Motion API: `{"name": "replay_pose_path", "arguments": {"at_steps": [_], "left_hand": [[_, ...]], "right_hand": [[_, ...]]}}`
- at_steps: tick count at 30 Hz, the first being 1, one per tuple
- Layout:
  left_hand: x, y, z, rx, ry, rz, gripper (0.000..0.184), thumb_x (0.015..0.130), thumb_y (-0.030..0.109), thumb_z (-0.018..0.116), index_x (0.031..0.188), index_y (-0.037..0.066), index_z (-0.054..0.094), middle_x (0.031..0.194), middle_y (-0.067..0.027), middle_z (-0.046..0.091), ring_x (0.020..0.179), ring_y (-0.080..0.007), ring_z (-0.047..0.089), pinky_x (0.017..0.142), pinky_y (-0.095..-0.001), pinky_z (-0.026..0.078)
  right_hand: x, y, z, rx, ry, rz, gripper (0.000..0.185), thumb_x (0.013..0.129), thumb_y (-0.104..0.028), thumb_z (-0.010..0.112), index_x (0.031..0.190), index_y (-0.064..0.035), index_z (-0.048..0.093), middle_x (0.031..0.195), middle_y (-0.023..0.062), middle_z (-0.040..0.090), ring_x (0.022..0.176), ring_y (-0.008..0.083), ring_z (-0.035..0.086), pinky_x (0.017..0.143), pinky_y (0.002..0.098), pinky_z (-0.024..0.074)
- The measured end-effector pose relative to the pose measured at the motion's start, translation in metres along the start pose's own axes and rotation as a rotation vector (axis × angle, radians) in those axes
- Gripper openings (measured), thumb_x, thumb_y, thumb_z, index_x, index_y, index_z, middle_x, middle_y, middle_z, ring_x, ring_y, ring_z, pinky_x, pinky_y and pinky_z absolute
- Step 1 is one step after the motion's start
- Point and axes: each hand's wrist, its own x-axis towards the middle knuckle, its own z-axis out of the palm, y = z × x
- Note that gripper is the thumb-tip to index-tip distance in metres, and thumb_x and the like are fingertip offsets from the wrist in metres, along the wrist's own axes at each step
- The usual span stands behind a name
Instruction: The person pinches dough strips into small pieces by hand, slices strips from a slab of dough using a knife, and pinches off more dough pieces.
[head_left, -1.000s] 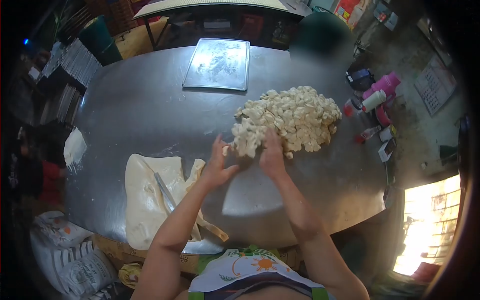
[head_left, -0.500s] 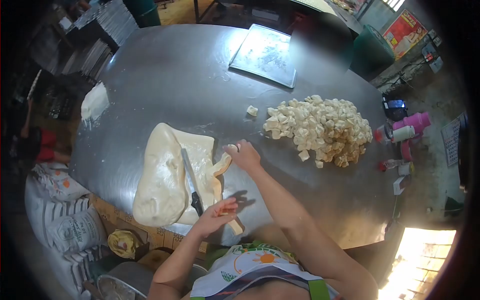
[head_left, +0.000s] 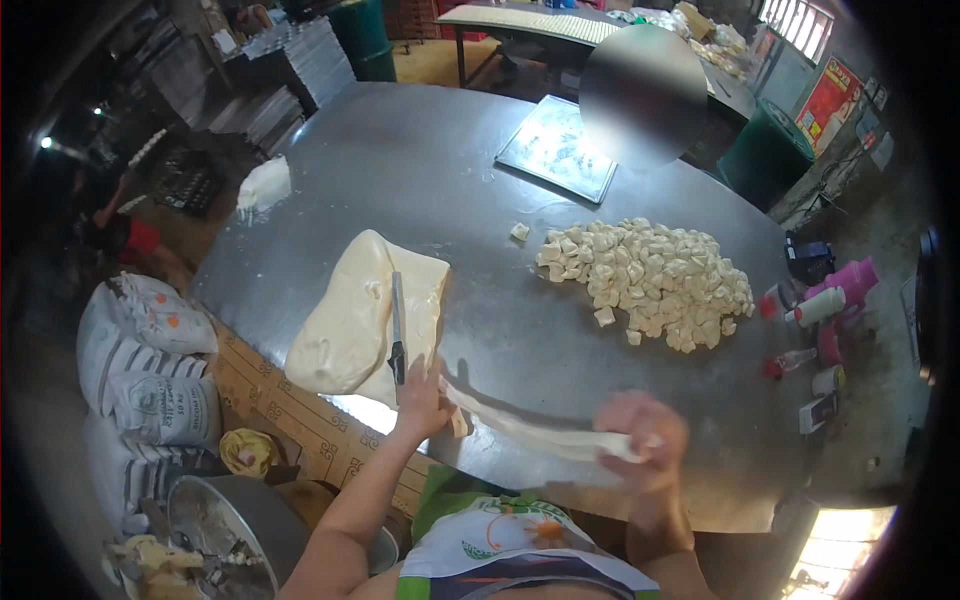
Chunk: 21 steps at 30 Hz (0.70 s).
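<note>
A long strip of dough (head_left: 530, 432) stretches across the near side of the metal table. Its right end is in my right hand (head_left: 652, 435), which is blurred by motion but closed around it. My left hand (head_left: 425, 402) grips the strip's other end, beside the big dough slab; a short piece of dough pokes out below that hand. The large dough mass (head_left: 345, 320) lies left of my hands, with a flat cut part on its right side. On that flat part rests a knife (head_left: 397, 310), its black handle toward me, touched by neither hand.
A heap of small dough pieces (head_left: 650, 285) lies on the right of the table (head_left: 480, 300), with one loose piece (head_left: 519, 232) apart. A metal tray (head_left: 560, 148) sits at the back, white flour (head_left: 265, 185) at the far left. Bottles (head_left: 820, 305) line the right edge.
My right hand has swung from the slab's far edge toward me and right, drawing the strip out. My left hand has moved up and closed on the strip. The view has shifted.
</note>
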Motion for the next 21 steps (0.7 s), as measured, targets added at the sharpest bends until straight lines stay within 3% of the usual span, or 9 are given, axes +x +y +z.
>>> {"name": "replay_pose_path", "arguments": {"at_steps": [2,4,6,8,12,15,18,20,21], "left_hand": [[-0.004,0.003,0.014,0.222,-0.194,0.051,0.061,0.073,0.018,0.076,0.131,0.012,0.059,0.147,-0.0235,0.037,0.143,-0.0406,0.028,0.112,-0.0461,0.034],[-0.012,0.008,0.030,0.305,-0.199,0.238,0.045,0.078,0.020,0.067,0.123,0.016,0.063,0.139,-0.0194,0.050,0.137,-0.0396,0.040,0.109,-0.0468,0.035],[-0.011,0.028,0.036,0.108,-0.443,0.090,0.029,0.082,0.017,0.060,0.109,0.013,0.066,0.116,-0.0158,0.065,0.120,-0.0379,0.056,0.099,-0.0475,0.043],[-0.009,0.057,0.030,-0.289,-0.345,-0.024,0.022,0.083,0.016,0.060,0.104,0.011,0.065,0.094,-0.0145,0.069,0.101,-0.0372,0.063,0.087,-0.0472,0.049],[0.030,0.108,-0.027,-0.301,-0.138,0.202,0.023,0.083,0.019,0.064,0.104,0.010,0.063,0.097,-0.0147,0.067,0.099,-0.0383,0.061,0.080,-0.0447,0.052],[0.044,0.136,-0.081,-0.108,-0.113,0.422,0.036,0.078,0.022,0.072,0.110,0.010,0.062,0.110,-0.0169,0.064,0.107,-0.0383,0.059,0.089,-0.0454,0.049],[0.047,0.144,-0.104,0.473,-0.428,0.634,0.051,0.073,0.018,0.081,0.119,0.008,0.062,0.127,-0.0172,0.057,0.120,-0.0352,0.053,0.100,-0.0439,0.043],[0.041,0.121,-0.057,-0.008,-0.641,0.761,0.063,0.071,0.021,0.082,0.127,0.007,0.057,0.135,-0.0177,0.050,0.129,-0.0353,0.044,0.108,-0.0455,0.037],[0.025,0.139,-0.046,-0.350,-0.630,0.819,0.061,0.074,0.019,0.079,0.129,0.006,0.056,0.135,-0.0172,0.050,0.128,-0.0344,0.046,0.107,-0.0438,0.038]], "right_hand": [[-0.017,-0.029,-0.023,0.034,0.069,-0.124,0.041,0.071,0.006,0.078,0.075,-0.0157,0.043,0.077,-0.0003,0.044,0.067,0.0154,0.044,0.057,0.0306,0.0381],[-0.037,-0.045,-0.037,-0.020,0.161,-0.174,0.042,0.074,0.003,0.077,0.077,-0.0160,0.041,0.077,-0.0006,0.042,0.068,0.0141,0.041,0.057,0.0297,0.0372],[-0.057,-0.053,-0.055,-0.034,0.223,-0.154,0.040,0.077,0.000,0.075,0.079,-0.0155,0.039,0.078,-0.0007,0.041,0.071,0.0128,0.040,0.061,0.0282,0.0374],[-0.069,-0.054,-0.072,-0.063,0.265,-0.129,0.038,0.078,0.002,0.073,0.079,-0.0141,0.038,0.079,-0.0003,0.040,0.073,0.0123,0.040,0.063,0.0277,0.0380],[-0.096,-0.050,-0.080,-0.419,0.420,0.019,0.031,0.078,0.006,0.067,0.079,-0.0094,0.040,0.080,0.0030,0.045,0.078,0.0144,0.045,0.071,0.0294,0.0421],[-0.097,-0.041,-0.055,-0.643,0.455,0.033,0.027,0.079,0.008,0.064,0.081,-0.0067,0.042,0.083,0.0061,0.051,0.082,0.0166,0.050,0.077,0.0307,0.0450],[-0.091,-0.020,-0.020,-0.812,0.460,-0.069,0.023,0.081,0.008,0.062,0.083,-0.0047,0.043,0.090,0.0094,0.057,0.087,0.0185,0.055,0.083,0.0310,0.0472],[-0.088,0.002,0.003,-0.671,0.348,0.046,0.019,0.084,0.007,0.060,0.085,-0.0039,0.045,0.101,0.0125,0.062,0.094,0.0196,0.059,0.088,0.0316,0.0482],[-0.081,-0.001,0.026,-0.612,0.332,0.065,0.015,0.086,0.006,0.060,0.085,-0.0028,0.048,0.100,0.0118,0.063,0.090,0.0176,0.060,0.083,0.0310,0.0488]]}}
